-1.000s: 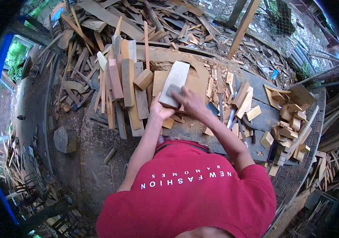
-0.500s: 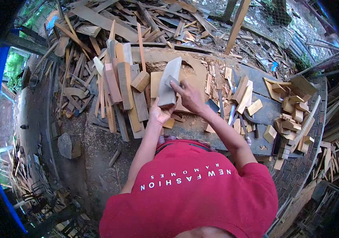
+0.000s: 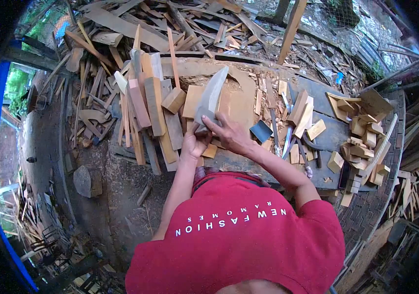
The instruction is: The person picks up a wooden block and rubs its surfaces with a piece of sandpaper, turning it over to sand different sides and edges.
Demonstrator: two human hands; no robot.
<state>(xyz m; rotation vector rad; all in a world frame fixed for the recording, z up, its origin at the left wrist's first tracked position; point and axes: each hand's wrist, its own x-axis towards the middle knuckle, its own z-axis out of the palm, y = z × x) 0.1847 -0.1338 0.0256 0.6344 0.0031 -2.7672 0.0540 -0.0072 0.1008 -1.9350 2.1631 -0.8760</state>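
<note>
A curved, tapering grey wooden piece (image 3: 214, 90) points away from me over the workbench, its broad end towards my body. My left hand (image 3: 196, 145) is closed around that broad end from below. A small flat grey sheet, which looks like sandpaper (image 3: 202, 115), lies against the lower part of the curved piece. My right hand (image 3: 231, 134) presses this sheet on with its fingers. Behind them lies a flat light-brown board (image 3: 243, 105). To the right of my right hand is a dark, slightly curled sheet (image 3: 261, 131).
Upright planks and blocks (image 3: 153, 108) are stacked left of my hands. Offcuts (image 3: 302, 115) and long blades (image 3: 287, 142) lie to the right, with a pile of small wood blocks (image 3: 361, 147) farther over. Scrap wood (image 3: 136, 24) heaps up beyond the workbench (image 3: 324, 132).
My right hand and the grey sheet have slid down the curved piece towards its broad end. The piece has turned, showing a narrower side, and the dark curled sheet is more exposed.
</note>
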